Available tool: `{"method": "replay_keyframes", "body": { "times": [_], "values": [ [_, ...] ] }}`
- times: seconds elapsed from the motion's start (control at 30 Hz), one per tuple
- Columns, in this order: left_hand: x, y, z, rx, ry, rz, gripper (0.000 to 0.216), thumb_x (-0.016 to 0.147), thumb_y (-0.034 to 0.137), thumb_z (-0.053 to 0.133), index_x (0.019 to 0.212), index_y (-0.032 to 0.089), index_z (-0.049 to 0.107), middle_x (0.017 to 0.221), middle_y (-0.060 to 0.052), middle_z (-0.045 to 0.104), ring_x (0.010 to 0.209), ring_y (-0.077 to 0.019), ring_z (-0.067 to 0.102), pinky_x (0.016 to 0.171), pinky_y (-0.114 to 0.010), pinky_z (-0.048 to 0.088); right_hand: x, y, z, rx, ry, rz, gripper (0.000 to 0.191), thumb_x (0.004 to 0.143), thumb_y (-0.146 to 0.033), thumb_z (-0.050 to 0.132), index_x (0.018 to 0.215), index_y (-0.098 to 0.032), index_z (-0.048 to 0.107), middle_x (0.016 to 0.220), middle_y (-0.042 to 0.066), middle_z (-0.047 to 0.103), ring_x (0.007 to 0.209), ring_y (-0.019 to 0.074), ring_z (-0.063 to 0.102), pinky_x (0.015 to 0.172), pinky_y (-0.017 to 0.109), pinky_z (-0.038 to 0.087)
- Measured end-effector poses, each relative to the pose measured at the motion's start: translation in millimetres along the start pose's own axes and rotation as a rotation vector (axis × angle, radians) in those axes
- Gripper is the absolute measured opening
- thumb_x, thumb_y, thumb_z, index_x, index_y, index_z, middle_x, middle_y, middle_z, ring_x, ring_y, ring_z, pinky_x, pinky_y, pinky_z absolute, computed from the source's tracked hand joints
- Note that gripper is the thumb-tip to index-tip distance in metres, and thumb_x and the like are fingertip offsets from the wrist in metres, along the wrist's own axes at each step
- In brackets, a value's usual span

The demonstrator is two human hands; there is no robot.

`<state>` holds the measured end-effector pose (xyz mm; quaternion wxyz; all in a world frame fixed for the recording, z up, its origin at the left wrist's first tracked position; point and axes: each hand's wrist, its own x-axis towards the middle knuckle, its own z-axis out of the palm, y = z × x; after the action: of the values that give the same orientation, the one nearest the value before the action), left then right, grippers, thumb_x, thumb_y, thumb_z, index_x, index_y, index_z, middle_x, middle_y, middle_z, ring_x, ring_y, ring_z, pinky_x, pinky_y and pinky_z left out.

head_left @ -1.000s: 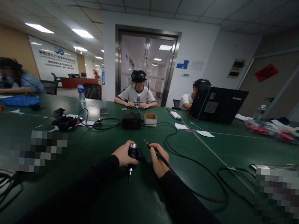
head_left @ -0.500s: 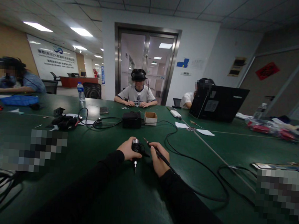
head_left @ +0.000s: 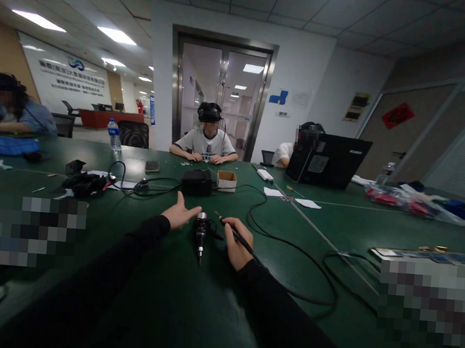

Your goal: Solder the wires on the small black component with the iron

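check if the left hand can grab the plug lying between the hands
Probably yes: the left hand is open right beside the plug, with only bare table between them.

You got a dim frame. Light came from ceiling panels (head_left: 110, 34) upper left and bright glass doors (head_left: 220, 103). Soldering iron (head_left: 239, 236) in your right hand (head_left: 233, 249) showed only as a dark line. Edges bowed; sleeves (head_left: 281, 317) near black.

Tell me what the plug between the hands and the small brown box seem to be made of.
Plug: dark matte body, probably plastic or rubber; bright glinting ends look like metal. Box: likely cardboard, by its dull tan walls and thin open rim.
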<state>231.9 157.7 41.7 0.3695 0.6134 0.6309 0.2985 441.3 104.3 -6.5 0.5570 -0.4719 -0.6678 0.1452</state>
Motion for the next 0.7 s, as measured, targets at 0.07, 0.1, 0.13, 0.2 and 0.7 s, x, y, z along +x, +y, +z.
{"method": "replay_keyframes", "body": {
  "times": [0.07, 0.1, 0.13, 0.2, 0.7],
  "values": [
    [7.4, 5.8, -15.6, -0.14, 0.177, 0.013, 0.107, 0.084, 0.05, 0.051, 0.143, 0.003, -0.024, 0.118, -0.022, 0.064, 0.092, -0.0226, 0.067, 0.066, -0.027, 0.051, -0.1, -0.9, 0.0, 0.003, 0.002, 0.005, 0.021, 0.088, -0.03, 0.047, 0.091, -0.022, 0.067, 0.092, 0.002, 0.07, 0.087, 0.0184, 0.064, 0.081, 0.028, 0.047],
    [10.1, 9.1, -22.3, -0.211, 0.268, 0.042, 0.101, 0.086, 0.045, 0.049, 0.144, 0.002, -0.023, 0.118, -0.022, 0.064, 0.094, -0.0209, 0.066, 0.069, -0.026, 0.051, 0.0, -1.1, 0.0, 0.005, 0.002, 0.004, 0.022, 0.088, -0.03, 0.047, 0.091, -0.022, 0.067, 0.092, 0.002, 0.07, 0.087, 0.0186, 0.064, 0.08, 0.028, 0.047],
    [12.2, 12.5, -27.6, -0.271, 0.338, 0.079, 0.095, 0.087, 0.04, 0.047, 0.146, 0.003, -0.017, 0.118, -0.02, 0.065, 0.094, -0.0194, 0.066, 0.071, -0.026, 0.05, 0.2, -1.0, -0.1, 0.006, 0.0, 0.0, 0.022, 0.087, -0.03, 0.047, 0.091, -0.022, 0.067, 0.091, 0.003, 0.07, 0.086, 0.0188, 0.064, 0.079, 0.029, 0.048],
    [15.5, 18.0, -33.3, -0.329, 0.381, 0.155, 0.077, 0.087, 0.033, 0.044, 0.149, 0.006, 0.008, 0.114, -0.016, 0.068, 0.092, -0.0175, 0.066, 0.075, -0.026, 0.05, 0.7, -0.4, -0.1, 0.005, -0.008, -0.001, 0.022, 0.088, -0.031, 0.047, 0.092, -0.022, 0.066, 0.092, 0.003, 0.07, 0.086, 0.019, 0.064, 0.078, 0.029, 0.047],
    [69.4, -24.3, 48.2, 0.133, 0.073, 0.072, 0.035, 0.08, 0.046, 0.05, 0.089, 0.017, 0.068, 0.104, -0.014, 0.072, 0.104, -0.03, 0.063, 0.091, -0.036, 0.043, 1.8, 1.2, 1.1, -0.007, -0.011, -0.025, 0.019, 0.087, -0.028, 0.048, 0.091, -0.022, 0.066, 0.091, 0.002, 0.07, 0.086, 0.0183, 0.064, 0.078, 0.028, 0.047]
  ]
}}
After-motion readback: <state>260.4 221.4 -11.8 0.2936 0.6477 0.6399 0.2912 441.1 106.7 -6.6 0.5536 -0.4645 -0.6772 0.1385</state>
